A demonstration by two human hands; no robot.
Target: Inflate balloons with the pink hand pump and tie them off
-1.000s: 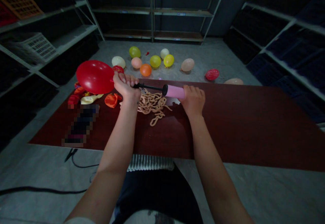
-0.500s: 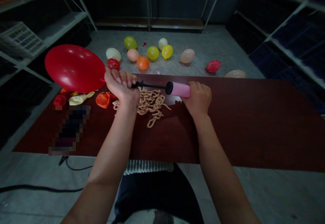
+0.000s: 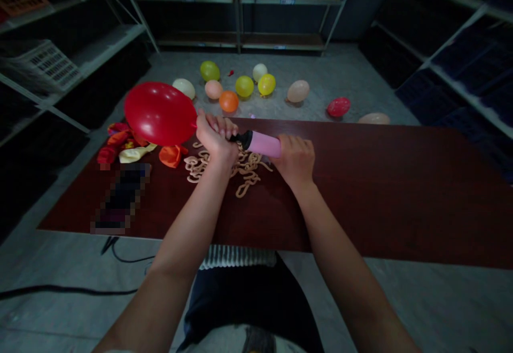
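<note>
A pink and black hand pump [image 3: 264, 144] spans the gap between my hands above the table. My right hand [image 3: 296, 162] is wrapped round its pink barrel. Closed at the black end, my left hand [image 3: 218, 135] grips the pump's handle end and the neck of an inflated red balloon [image 3: 160, 114], which sticks out to the left. The pump's rod is pushed in, so barrel and black end sit close together. Beneath the hands lies a tangle of beige cord-like strands [image 3: 246, 174]. Limp balloons in orange [image 3: 171, 156] and pale yellow [image 3: 136, 153] lie left of it.
The dark red-brown table [image 3: 380, 193] bears a pixelated flat object [image 3: 122, 198] at its left. Inflated balloons, among them an orange one [image 3: 228, 101] and a red one [image 3: 339, 107], lie on the floor beyond. Shelving [image 3: 280, 40] stands around; a black cable [image 3: 68, 290] runs along the floor.
My hands have come closer together, pushing the pump's rod into the barrel. The red balloon and my left hand have shifted right, my right hand left. The view has moved slightly.
</note>
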